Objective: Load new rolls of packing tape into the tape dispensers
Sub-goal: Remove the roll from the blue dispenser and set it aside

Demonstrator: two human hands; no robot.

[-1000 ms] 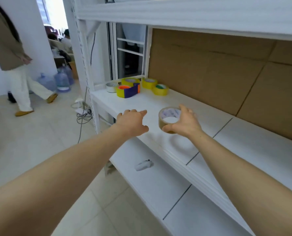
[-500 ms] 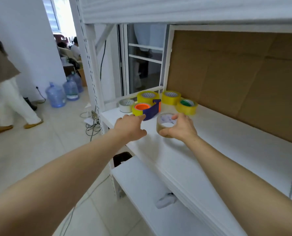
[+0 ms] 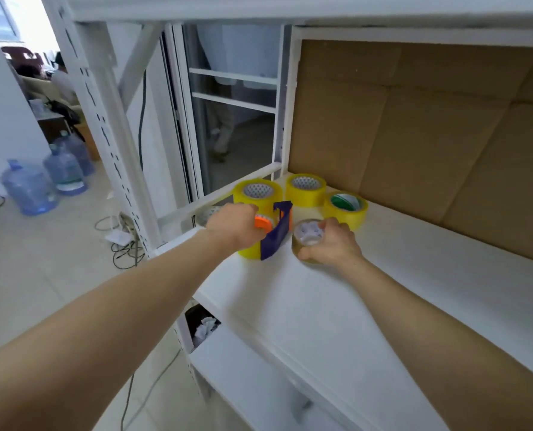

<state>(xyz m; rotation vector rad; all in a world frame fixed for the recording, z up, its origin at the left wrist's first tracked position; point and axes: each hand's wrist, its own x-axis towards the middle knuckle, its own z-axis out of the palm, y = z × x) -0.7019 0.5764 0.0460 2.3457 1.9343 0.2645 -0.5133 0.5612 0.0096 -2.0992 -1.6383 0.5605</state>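
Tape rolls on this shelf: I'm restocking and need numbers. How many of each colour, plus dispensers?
Yellow rolls: 4, two at the back, one with a green core, one in the dispenser
Brown roll: 1, in the right hand
Pale roll: 1, partly behind the left hand
Dispenser: 1
Total: 7

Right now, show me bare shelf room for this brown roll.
Bare shelf runs rightward from the brown roll in the right hand along the cardboard backing, and forward to the front edge. Crowded: far left corner, yellow rolls and the blue dispenser under the left hand.
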